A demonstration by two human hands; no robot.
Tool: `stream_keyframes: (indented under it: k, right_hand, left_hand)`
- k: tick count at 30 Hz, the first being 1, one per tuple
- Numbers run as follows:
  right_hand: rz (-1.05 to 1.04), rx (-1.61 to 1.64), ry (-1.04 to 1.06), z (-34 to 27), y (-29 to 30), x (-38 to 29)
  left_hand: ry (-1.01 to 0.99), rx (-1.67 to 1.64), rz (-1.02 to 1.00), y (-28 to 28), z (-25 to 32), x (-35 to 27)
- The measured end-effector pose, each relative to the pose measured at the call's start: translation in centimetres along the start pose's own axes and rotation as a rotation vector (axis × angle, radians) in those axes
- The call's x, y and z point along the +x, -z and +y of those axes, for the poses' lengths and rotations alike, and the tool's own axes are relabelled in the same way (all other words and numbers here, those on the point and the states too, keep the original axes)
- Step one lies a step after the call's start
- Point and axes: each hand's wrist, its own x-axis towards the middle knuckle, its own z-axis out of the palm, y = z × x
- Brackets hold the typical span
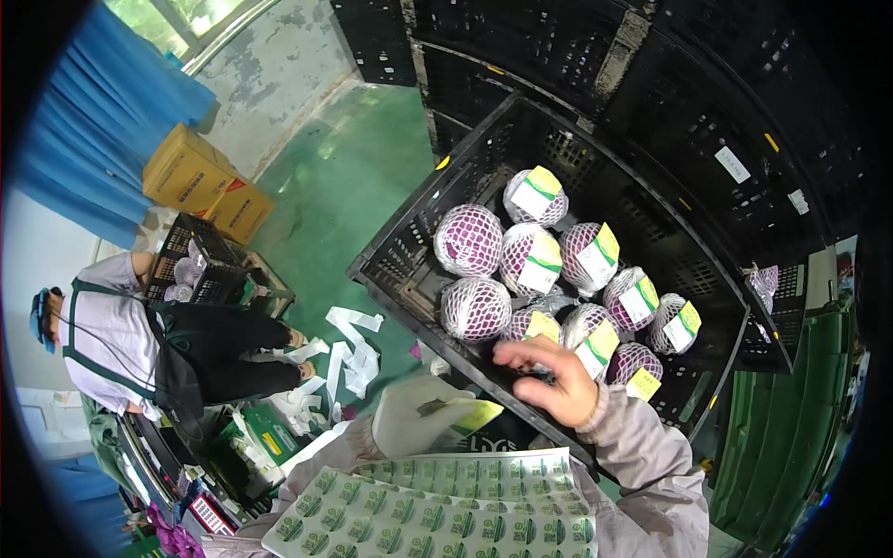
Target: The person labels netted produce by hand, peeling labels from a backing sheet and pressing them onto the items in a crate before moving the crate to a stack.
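Observation:
My left hand point(415, 418), in a white glove, pinches a yellow-green label point(481, 416) just outside the near side of a black plastic crate point(401, 261). My bare right hand point(558, 383) reaches over that crate's rim with thumb and fingers apart and nothing seen between them. Close beyond its fingers is a red cabbage point(516, 326) in a white foam net, bearing a label. Several more netted cabbages sit in the crate; most carry white, green and yellow labels. Two at the left, a rear cabbage point(469, 240) and a front cabbage point(476, 309), show no label.
Sheets of round green stickers point(446, 516) lie before my body, below my hands. Stacked black crates point(691, 104) rise behind. At left, a person point(111, 314) bends by another crate point(209, 261). White strips point(356, 356) litter the green floor. Cardboard boxes point(202, 181) stand near the curtain.

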Motion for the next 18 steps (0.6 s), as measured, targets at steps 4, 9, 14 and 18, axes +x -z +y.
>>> stream_keyframes:
  k: [4, 9, 14, 18]
  right_hand:
    - [-0.054, 0.151, -0.068, -3.6, -1.9, -0.2]
    - [0.000, -0.049, 0.281, -3.0, -3.1, 1.9]
    - [0.402, 0.102, -0.197, 6.7, -2.1, 5.8]
    - [0.184, -0.828, -0.105, 9.1, -3.7, 5.5]
  left_hand:
    - [-0.146, 0.088, -0.060, 0.4, -1.2, 0.9]
    - [-0.061, -0.099, 0.031, 0.2, 2.8, -0.1]
    - [0.366, -0.025, -0.090, 1.4, 0.9, -0.4]
    - [-0.100, -0.028, 0.047, 2.2, -1.2, -1.9]
